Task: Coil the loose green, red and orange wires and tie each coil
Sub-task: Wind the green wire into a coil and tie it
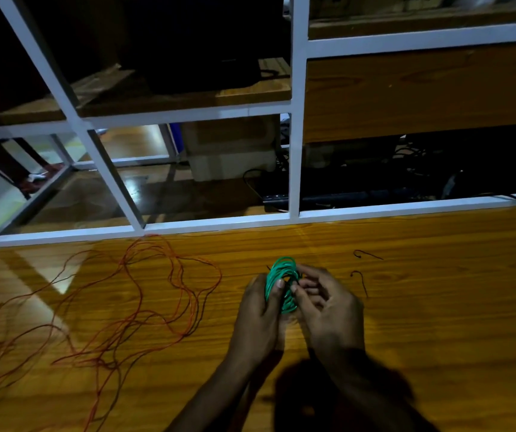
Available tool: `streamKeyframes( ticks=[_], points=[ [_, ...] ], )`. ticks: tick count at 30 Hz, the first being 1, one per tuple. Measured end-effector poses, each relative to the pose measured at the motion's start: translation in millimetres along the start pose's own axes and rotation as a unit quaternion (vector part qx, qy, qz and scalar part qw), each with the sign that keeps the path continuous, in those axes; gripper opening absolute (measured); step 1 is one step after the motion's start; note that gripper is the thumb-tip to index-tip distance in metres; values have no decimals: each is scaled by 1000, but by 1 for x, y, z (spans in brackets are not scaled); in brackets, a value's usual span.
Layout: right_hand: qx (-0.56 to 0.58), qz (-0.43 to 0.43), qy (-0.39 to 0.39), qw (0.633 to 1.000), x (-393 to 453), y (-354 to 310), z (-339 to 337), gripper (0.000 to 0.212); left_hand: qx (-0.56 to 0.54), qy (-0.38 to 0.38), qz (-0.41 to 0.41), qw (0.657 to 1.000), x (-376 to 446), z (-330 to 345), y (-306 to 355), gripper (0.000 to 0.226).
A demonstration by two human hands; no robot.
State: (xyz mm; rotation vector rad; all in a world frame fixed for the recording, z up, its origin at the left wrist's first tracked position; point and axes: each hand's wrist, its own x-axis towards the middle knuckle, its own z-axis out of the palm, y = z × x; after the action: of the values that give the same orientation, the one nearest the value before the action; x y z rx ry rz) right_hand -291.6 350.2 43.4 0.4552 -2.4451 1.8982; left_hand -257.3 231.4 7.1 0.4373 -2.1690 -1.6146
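Both hands on green coil (283,283): left hand (261,310) grip pinching it, right hand (325,304) grip working centre. Risk: loops springing loose if pinch slackens before tie.

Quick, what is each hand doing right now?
Left hand: grips the green wire coil, thumb across it.
Right hand: fingers curled at the coil's right side, pinching it; what else it holds cannot be told.

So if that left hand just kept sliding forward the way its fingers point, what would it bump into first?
Nothing on the table, as far as I can tell. The left hand, gripping the green coil, points up and away across bare wooden table; the white shelf frame at the table's far edge looks like the first obstacle, though depth is uncertain.
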Motion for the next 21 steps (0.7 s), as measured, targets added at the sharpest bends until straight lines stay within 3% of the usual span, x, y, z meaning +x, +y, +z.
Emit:
streamKeyframes(
  ticks=[2,6,12,21],
  points=[
    [18,-4,7,1000,1,2,4,30,3,3,-3,1000,1,0,0,39],
    [66,13,23,997,3,5,9,28,21,12,1,1000,2,0,-4,39],
    [60,-7,32,998,7,4,10,14,34,17,4,999,1,-3,-7,57],
    [106,42,9,993,10,2,9,27,61,25,42,997,-1,-3,2,36]
  ],
)
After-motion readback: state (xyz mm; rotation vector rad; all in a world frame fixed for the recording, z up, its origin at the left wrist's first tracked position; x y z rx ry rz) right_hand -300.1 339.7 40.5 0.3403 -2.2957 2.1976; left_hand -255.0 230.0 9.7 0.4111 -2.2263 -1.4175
